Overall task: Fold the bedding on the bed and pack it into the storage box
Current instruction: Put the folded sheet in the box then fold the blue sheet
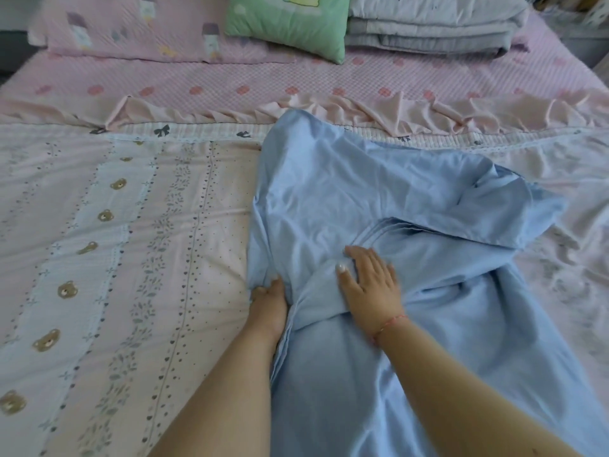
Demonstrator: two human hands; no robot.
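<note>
**Two hands on a blue sheet in the middle of the bed**

A light blue sheet (356, 199) lies crumpled on the bed, from the near edge of the picture up to the pink ruffled band (329, 108) that crosses the bed. The sheet is not flat: its right part is turned over into a loose flap, and many creases run toward the hands.

The left hand (268, 300) is at the left border of the blue sheet. Its fingers are closed around a bunch of the fabric there, and the fingertips are hidden in the folds. The right hand (369, 282) lies on top of the sheet, just beside the left one. Its palm is down and the fingers are spread, pressing the cloth; it grasps nothing. A thin red cord (389, 324) goes around the right wrist.

Under the blue sheet there is a patterned cover (99, 242) with stripes, small brown bear faces, little hearts and leaves. It fills the left side of the bed and shows again, wrinkled, at the right.

Farther away, the pink checked bedsheet (296, 77) carries a green cushion (290, 24). A stack of folded grey bedding (435, 24) is just to the right of the cushion, and a flat pink pillow (131, 31) lies at the left. The storage box does not show in this view.
</note>
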